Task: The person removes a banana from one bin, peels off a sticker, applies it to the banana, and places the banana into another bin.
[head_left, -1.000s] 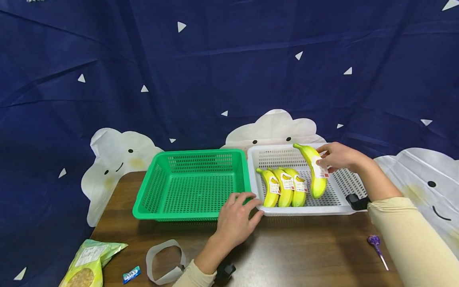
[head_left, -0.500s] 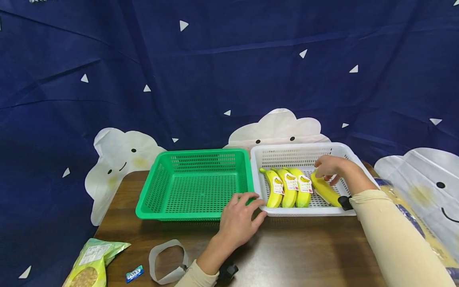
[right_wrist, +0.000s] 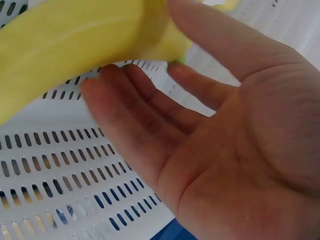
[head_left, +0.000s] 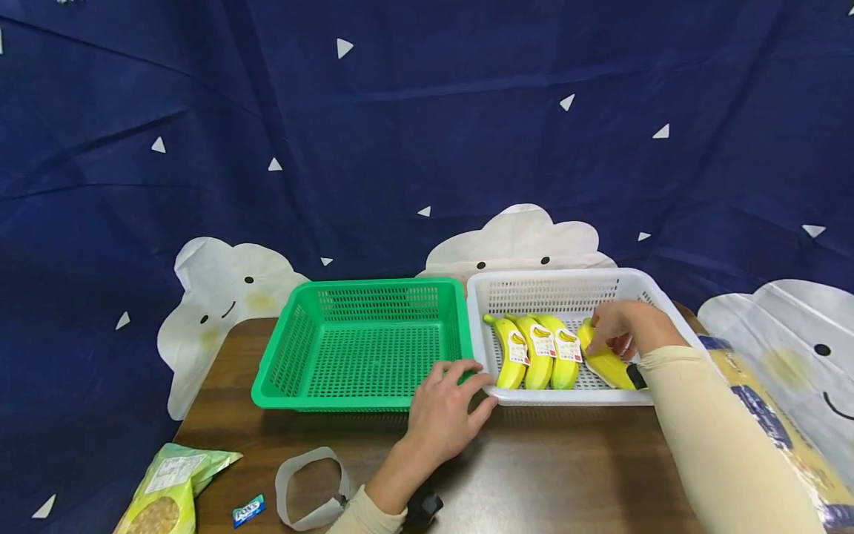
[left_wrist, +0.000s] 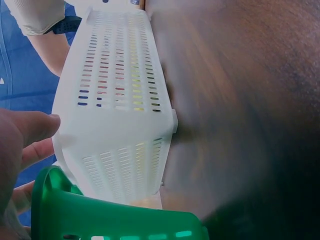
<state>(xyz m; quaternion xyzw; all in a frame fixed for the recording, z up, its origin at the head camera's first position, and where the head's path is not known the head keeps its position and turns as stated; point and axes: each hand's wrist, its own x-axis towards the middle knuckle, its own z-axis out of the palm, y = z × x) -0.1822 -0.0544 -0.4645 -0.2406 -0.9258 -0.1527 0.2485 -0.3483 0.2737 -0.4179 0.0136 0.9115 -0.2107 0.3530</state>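
My right hand (head_left: pixel 617 326) is inside the white basket (head_left: pixel 567 397), at a yellow banana (head_left: pixel 608 367) that slants on the right. In the right wrist view the thumb (right_wrist: pixel 210 30) lies over the banana (right_wrist: pixel 95 37) and the fingertips meet its lower edge. Three more bananas (head_left: pixel 536 356) with white labels lie side by side left of it. My left hand (head_left: pixel 445 408) rests with its fingertips at the adjoining corners of the white basket and the green basket (head_left: pixel 347 403). In the left wrist view the thumb (left_wrist: pixel 40 126) touches the white rim.
On the wooden table's left lie a yellow-green bag (head_left: pixel 163 493), a small blue packet (head_left: pixel 249 511) and a whitish looped strap (head_left: pixel 287 482). A long yellow-and-blue package (head_left: pixel 767 415) lies right of the right arm. A dark blue cloth (head_left: pixel 373 148) hangs behind the baskets.
The right hand has lowered the banana from the air into the white basket's right side, lifted slightly off it, then come down on it again. The left hand stays at the basket corners.
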